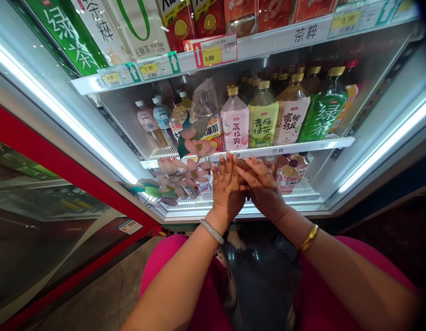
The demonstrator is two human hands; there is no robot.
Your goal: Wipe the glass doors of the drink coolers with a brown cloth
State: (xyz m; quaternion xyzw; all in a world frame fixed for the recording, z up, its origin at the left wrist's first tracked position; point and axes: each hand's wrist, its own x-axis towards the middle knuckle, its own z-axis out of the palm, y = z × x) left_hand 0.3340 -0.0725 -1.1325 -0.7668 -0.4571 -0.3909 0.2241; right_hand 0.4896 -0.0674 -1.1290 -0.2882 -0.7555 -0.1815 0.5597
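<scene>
In the middle of the head view my left hand (228, 186) is held up, palm away, with its fingers stretched toward the shelf. My right hand (263, 186) lies against its thumb side, fingers extended and touching it. Nothing shows in either hand, though the place where they meet is partly hidden. Just beyond my fingertips runs the white edge of a shelf (316, 146). On it stand a pink-labelled drink bottle (234, 119), a yellow-green one (263, 117), a peach-coloured one (291, 112) and a green tea bottle (323, 108).
Smaller bottles (147, 119) stand on the shelf's left. Below, a dark-capped bottle (289, 174) sits on a lower rack. A floral decoration (171, 172) overlaps the lower left. Above are larger drink packs (70, 32) and price tags (211, 56). A red-framed cooler (130, 202) stands left.
</scene>
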